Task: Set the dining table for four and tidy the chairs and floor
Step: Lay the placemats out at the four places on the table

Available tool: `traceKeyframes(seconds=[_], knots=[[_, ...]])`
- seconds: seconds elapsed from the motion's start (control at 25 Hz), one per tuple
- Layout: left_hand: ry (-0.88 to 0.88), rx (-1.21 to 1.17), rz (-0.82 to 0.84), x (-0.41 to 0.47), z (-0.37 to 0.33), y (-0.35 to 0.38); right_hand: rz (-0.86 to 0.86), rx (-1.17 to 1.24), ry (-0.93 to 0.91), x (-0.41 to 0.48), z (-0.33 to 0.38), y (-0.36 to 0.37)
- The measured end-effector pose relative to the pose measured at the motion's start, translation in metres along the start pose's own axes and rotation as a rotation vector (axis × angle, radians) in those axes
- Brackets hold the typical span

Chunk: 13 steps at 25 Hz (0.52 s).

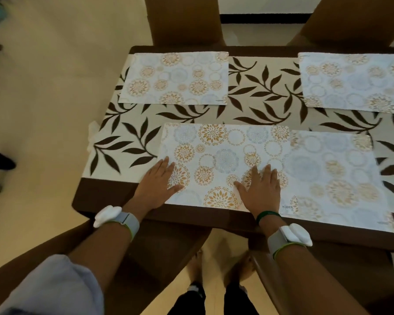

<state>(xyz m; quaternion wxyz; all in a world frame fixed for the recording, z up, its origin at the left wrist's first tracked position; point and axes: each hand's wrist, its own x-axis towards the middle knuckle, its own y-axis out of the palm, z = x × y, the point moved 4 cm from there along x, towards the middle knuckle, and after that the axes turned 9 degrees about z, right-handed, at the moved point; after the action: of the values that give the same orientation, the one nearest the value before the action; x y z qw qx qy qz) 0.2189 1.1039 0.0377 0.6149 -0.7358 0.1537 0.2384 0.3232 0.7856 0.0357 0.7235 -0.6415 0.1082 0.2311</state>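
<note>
On the dark brown bench (105, 196), the left hand (158, 180) lies flat, fingers spread, on the left edge of the near white flower-circle rectangular placemat (223, 151). The right hand (261, 189) presses flat on the placemat's lower middle, and the placemat overlaps a matching mat (337, 178) on its right.

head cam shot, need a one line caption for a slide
Left hand and right hand lie flat on a floral placemat overlapping a second placemat on the leaf-print tablecloth.
</note>
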Motion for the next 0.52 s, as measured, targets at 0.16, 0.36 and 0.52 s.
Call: traceKeyframes(seconds=[0.16, 0.36, 0.52], knots=[[-0.017, -0.02, 0.012, -0.023, 0.093, -0.004, -0.001, -0.006, -0.026, -0.005, 0.098, 0.023], [-0.03, -0.033, 0.011, -0.04, 0.174, -0.008, -0.001, -0.001, -0.038, -0.011, 0.179, 0.038], [-0.032, -0.059, -0.004, -0.05, 0.211, -0.005, -0.021, -0.009, -0.038, -0.021, 0.213, 0.047]])
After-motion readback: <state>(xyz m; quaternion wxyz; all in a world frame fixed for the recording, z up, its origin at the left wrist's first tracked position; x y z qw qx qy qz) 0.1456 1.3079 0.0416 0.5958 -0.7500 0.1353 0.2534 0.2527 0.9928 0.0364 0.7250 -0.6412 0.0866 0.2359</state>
